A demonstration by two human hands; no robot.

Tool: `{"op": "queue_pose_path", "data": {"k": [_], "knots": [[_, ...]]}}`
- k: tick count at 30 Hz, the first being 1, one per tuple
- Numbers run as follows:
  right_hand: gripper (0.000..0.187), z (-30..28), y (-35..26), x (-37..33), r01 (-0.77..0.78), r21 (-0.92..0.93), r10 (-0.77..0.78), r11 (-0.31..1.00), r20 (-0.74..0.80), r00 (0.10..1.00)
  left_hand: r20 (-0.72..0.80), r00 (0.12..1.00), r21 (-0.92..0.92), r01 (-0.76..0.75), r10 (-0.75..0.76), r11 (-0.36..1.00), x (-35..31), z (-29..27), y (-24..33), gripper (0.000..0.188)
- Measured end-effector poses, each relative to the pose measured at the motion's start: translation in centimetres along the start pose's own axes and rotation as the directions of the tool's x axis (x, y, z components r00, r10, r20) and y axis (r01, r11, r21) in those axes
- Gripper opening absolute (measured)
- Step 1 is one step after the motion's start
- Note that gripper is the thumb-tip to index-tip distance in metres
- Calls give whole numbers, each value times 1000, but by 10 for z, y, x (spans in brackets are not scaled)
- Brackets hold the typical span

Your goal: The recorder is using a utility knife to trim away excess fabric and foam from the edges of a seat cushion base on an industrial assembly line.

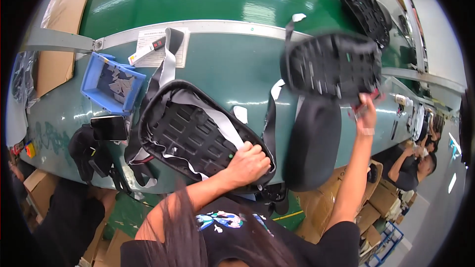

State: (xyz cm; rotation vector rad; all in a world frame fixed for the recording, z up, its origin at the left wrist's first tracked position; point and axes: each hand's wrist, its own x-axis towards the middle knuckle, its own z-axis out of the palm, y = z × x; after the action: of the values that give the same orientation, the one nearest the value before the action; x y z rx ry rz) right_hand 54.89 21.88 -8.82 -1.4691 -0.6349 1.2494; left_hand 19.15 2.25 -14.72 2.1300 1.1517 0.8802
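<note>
We see the left hand (250, 162) curled tight on a pale strap (225, 129) at one end of a black shell (185, 127), in the middle of the frame. Our right hand (365, 115), right of the middle, holds a red thing (379, 95), too blurry to name. Another black shell (331, 64) is just above it. A blue bin (105, 103) sits at upper left.

On the green table (225, 59) lie a black moulded shell (185, 128) at seven o'clock, a blue bin (101, 100) at ten, a paper sheet (148, 38) at eleven, and a black pad (314, 153) at four.
</note>
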Motion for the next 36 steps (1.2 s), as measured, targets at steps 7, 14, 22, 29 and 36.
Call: {"op": "queue_pose_path", "data": {"k": [7,14,22,29,36], "knots": [[45,-274,-37,-332,-249,-493,163,833,-212,964,59,997,88,-46,41,995,1,0,1,24],[8,-317,111,-623,-866,-247,590,434,-649,481,196,979,218,-89,46,972,3,-9,13,34],[17,-242,277,-586,-501,-79,332,862,-658,675,322,944,193,-143,75,971,1,-7,14,27],[58,53,163,-286,-77,-315,62,946,-59,996,246,961,3,-129,124,992,3,-1,5,21],[42,2,165,-308,-201,-480,-9,854,-400,917,270,960,-72,-64,81,995,6,-15,0,19]]}}
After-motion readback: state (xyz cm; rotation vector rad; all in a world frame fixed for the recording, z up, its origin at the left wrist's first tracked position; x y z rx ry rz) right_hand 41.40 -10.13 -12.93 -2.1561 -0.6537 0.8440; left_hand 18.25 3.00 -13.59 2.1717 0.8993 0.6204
